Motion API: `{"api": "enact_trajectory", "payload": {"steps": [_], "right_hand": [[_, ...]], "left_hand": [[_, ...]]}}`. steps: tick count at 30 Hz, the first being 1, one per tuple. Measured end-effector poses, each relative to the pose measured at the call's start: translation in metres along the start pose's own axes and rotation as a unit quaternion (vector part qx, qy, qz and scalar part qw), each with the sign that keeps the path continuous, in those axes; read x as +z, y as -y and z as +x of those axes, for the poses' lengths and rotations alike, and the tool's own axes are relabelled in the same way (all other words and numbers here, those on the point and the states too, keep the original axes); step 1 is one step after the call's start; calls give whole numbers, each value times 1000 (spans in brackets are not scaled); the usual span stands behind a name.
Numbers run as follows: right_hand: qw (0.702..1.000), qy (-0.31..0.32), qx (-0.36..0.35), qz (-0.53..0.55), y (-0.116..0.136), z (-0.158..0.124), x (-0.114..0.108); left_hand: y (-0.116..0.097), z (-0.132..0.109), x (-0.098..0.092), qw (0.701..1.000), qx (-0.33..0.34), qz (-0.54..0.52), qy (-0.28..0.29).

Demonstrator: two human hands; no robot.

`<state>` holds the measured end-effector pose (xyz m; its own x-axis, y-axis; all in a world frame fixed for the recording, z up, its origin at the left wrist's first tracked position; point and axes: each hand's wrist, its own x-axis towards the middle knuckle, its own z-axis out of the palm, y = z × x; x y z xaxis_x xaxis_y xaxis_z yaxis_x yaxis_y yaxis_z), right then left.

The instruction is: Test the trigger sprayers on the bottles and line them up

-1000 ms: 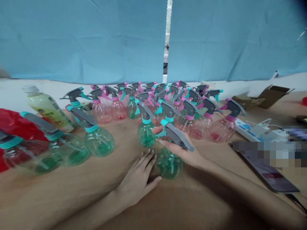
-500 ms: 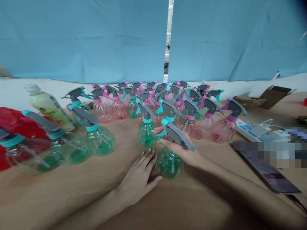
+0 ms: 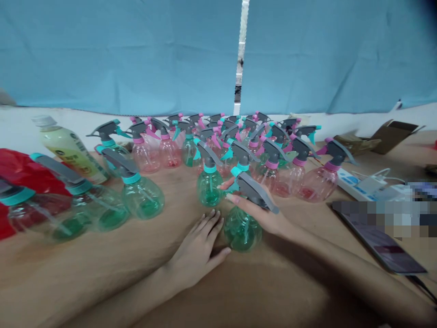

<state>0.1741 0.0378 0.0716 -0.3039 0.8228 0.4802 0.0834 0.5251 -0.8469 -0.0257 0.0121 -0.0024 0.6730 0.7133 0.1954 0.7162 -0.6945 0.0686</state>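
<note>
A green spray bottle (image 3: 242,230) with a grey and turquoise trigger head stands upright at the front middle of the table. My right hand (image 3: 254,212) is closed round its neck, just under the spray head; part of the grip is hidden behind the head. My left hand (image 3: 201,248) lies flat on the table with its fingers spread, just left of that bottle, its thumb close to the base. Beyond my left fingertips stands another green spray bottle (image 3: 209,187). Several pink spray bottles stand behind, one of them a pink bottle (image 3: 316,184) at the right end.
On the left stand several green spray bottles, including one green bottle (image 3: 143,198), near a red plastic bag (image 3: 32,171) and a drink bottle (image 3: 70,150). A phone (image 3: 378,237), a power strip (image 3: 353,184) and an open cardboard box (image 3: 392,136) are on the right.
Hardly anything differs. The view has shifted very slightly; my right hand stays on the spray bottle and my left hand stays flat on the table.
</note>
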Motion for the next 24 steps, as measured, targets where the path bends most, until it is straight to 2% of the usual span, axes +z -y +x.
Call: {"api": "enact_trajectory", "payload": {"steps": [9, 15, 24], "right_hand": [[999, -14, 5, -35, 7, 5, 1], [999, -28, -13, -31, 2, 5, 1], [998, -25, -5, -60, 3, 3, 0]], "left_hand": [[0, 2, -2, 1000, 3, 0, 5], [0, 2, -3, 1000, 0, 10, 12], [0, 2, -5, 1000, 3, -3, 4]]}}
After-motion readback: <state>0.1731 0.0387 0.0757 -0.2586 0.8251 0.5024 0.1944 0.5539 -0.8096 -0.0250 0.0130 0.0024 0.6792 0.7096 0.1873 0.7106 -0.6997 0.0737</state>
